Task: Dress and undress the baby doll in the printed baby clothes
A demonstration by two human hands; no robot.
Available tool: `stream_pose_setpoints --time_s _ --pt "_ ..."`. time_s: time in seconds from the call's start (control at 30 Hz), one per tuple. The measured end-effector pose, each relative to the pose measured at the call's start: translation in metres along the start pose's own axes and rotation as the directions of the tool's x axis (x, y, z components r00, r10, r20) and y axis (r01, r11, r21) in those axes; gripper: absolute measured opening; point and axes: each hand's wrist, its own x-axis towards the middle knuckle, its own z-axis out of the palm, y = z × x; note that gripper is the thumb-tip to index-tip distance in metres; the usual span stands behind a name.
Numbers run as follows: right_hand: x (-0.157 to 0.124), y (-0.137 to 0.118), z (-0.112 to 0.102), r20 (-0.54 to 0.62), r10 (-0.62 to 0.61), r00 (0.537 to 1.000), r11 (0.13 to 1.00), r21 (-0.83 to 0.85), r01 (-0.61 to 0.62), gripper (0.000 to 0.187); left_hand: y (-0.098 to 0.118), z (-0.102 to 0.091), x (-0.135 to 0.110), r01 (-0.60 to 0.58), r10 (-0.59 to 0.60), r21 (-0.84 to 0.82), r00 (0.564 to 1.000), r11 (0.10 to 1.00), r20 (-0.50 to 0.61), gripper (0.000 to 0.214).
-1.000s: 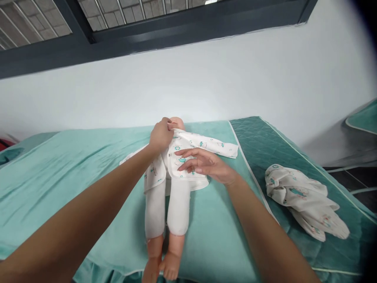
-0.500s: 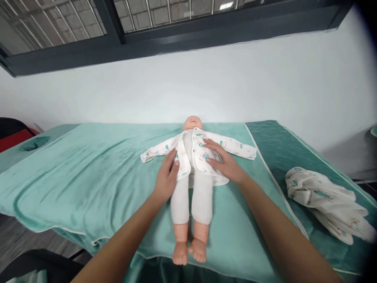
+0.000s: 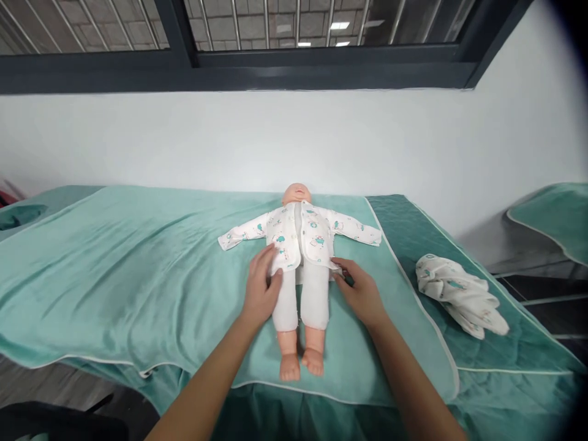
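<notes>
A baby doll [image 3: 296, 193] lies on its back on the bed, head towards the wall and bare feet towards me. It wears a white printed baby jacket [image 3: 316, 239], sleeves spread out to both sides, over white cloth on its torso and legs. The two front panels lie near each other with a narrow gap between them. My left hand [image 3: 261, 285] rests against the jacket's left side, thumb and fingers apart. At the lower right corner, my right hand [image 3: 361, 288] pinches the jacket's hem between thumb and fingers.
A green sheet [image 3: 138, 263] with pale edging covers the bed. To the right, a crumpled white printed garment [image 3: 459, 294] lies on darker green cloth [image 3: 519, 349]. A green-covered surface [image 3: 555, 217] stands farther right. Behind are a white wall [image 3: 229, 141] and a dark-framed window [image 3: 321, 70].
My right hand has moved from the jacket's front panel down to its lower right hem and closed on it. The front panels now lie closer together. The camera view has levelled and shifted.
</notes>
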Motion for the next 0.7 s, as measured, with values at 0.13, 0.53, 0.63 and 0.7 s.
stream_pose_setpoints --time_s 0.13,0.53,0.63,0.7 --pt "0.001 -0.002 0.001 -0.056 -0.047 0.997 0.989 -0.145 0.038 0.023 -0.002 0.0 -0.001 0.053 -0.056 -0.037 0.995 0.998 -0.085 0.037" --pt "-0.001 -0.003 -0.001 -0.061 -0.007 0.998 0.991 -0.131 -0.001 0.015 0.0 -0.003 -0.025 0.266 -0.265 0.019 0.963 0.964 -0.053 0.027" --pt "-0.002 0.001 -0.001 -0.082 0.021 0.996 0.995 -0.095 -0.028 0.016 0.003 -0.005 -0.028 0.225 -0.219 0.124 0.974 0.967 -0.058 0.015" --pt "-0.004 0.0 -0.001 -0.116 0.052 0.992 0.995 -0.084 -0.062 0.016 0.006 -0.007 -0.028 0.223 -0.214 0.175 0.974 0.959 -0.07 0.012"
